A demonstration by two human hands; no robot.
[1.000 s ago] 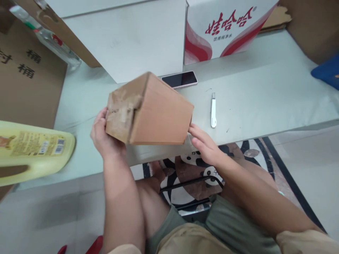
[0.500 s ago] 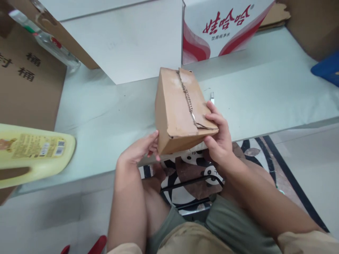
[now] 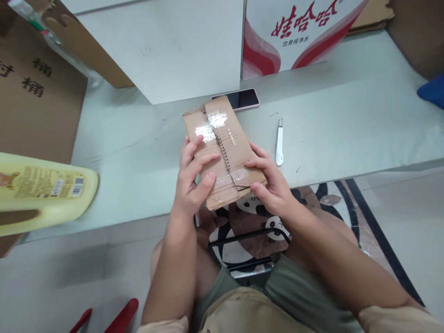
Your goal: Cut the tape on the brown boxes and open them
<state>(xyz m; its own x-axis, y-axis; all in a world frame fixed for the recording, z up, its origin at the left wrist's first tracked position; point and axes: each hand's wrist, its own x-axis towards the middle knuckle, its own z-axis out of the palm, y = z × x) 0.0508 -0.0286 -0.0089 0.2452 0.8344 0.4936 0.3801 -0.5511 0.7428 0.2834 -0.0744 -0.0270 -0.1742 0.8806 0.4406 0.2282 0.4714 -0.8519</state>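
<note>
Between my two hands is a brown cardboard box [image 3: 239,143], tilted over the table's front edge. Its upper face has a torn seam down the middle and shiny clear tape across it. My left hand [image 3: 194,178] grips the left side, thumb and fingers lying over the top face. On the right, my right hand [image 3: 272,178] holds the near right corner, with fingertips on the top and the thumb at the near edge. A white utility knife [image 3: 279,143] lies on the table to the right. Behind the box, a dark-screened phone [image 3: 244,98] is partly covered by it.
A pale green cloth covers the table [image 3: 340,115]. At the back stand a white box [image 3: 166,46] and a red-and-white carton [image 3: 298,41]. A yellow jug [image 3: 83,185], a clear bottle [image 3: 65,53] and a brown carton [image 3: 45,120] are at left. A blue object [image 3: 432,95] is far right.
The box has shifted left and turned, and its depth now looks much flatter. My left hand has moved from its lower side onto the top face. The phone and whole knife have come into sight.
</note>
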